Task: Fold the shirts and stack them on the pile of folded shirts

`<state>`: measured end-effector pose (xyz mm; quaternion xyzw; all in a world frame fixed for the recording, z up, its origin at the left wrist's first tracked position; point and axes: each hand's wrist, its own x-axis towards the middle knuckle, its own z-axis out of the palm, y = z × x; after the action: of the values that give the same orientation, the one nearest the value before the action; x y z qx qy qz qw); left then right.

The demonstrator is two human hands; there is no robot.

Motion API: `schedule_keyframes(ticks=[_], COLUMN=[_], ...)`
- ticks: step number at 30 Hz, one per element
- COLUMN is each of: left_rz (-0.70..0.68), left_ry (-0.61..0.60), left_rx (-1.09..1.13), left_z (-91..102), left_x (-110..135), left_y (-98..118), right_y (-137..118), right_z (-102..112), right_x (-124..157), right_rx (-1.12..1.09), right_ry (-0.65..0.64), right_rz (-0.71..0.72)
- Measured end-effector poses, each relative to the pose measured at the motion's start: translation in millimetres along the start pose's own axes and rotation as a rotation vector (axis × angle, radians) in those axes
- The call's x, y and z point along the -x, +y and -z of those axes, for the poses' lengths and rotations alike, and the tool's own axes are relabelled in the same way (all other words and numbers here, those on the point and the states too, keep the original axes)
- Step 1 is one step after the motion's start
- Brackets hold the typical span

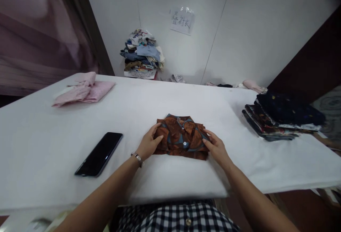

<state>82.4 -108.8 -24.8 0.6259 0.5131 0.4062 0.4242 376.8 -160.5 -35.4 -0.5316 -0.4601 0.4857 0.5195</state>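
A folded brown shirt (181, 137) lies mid-table (39, 147), right of a phone (99, 154). Left hand (149, 145) and right hand (217, 148) press its sides, fingers spread flat, not gripping. It looks soft, light and floppy; best lifted from beneath both edges.

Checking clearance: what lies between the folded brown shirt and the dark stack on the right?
In the head view, only bare white table cover lies there; the right hand rests on the folded brown shirt.

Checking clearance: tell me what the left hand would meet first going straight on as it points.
The shirt: the left hand rests on its edge, pointing across it. Past that, probably the right hand, though depth is unclear.
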Motion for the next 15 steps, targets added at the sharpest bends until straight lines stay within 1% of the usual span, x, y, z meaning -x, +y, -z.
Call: schedule_keyframes(ticks=[2,3,5,8,10,12,14,15], left_rz=[-0.031,-0.016,0.022,0.014,-0.009,-0.071,-0.2,-0.276], left_ry=[0.023,0.032,0.045,0.067,0.107,0.159,0.175,0.158], left_rx=[-0.182,-0.293,-0.486,-0.614,-0.666,-0.708,-0.727,-0.731], left_z=[-3.0,-3.3,-2.3,1.2,3.9,5.1,2.5,-1.0], left_x=[-0.4,-0.8,-0.7,2.5,5.4,7.0,5.2,2.6], left_y=[0.3,0.8,0.9,-2.5,-4.0,-0.3,10.3,17.3], right_y=[4.9,8.2,14.7,18.6,15.3,7.9,-1.5,-6.0], right_z=[3.6,6.1,11.3,17.3,18.9,18.1,13.6,9.7], right_x=[8.5,10.7,12.1,11.9,12.9,13.2,8.8,3.6], right_rx=[0.046,0.111,0.312,0.649,0.795,0.853,0.847,0.83], right_ry=[-0.002,-0.001,0.005,0.013,0.018,0.043,0.064,0.06], right_rz=[0.02,0.031,0.044,0.06,0.123,0.244,0.379,0.437])
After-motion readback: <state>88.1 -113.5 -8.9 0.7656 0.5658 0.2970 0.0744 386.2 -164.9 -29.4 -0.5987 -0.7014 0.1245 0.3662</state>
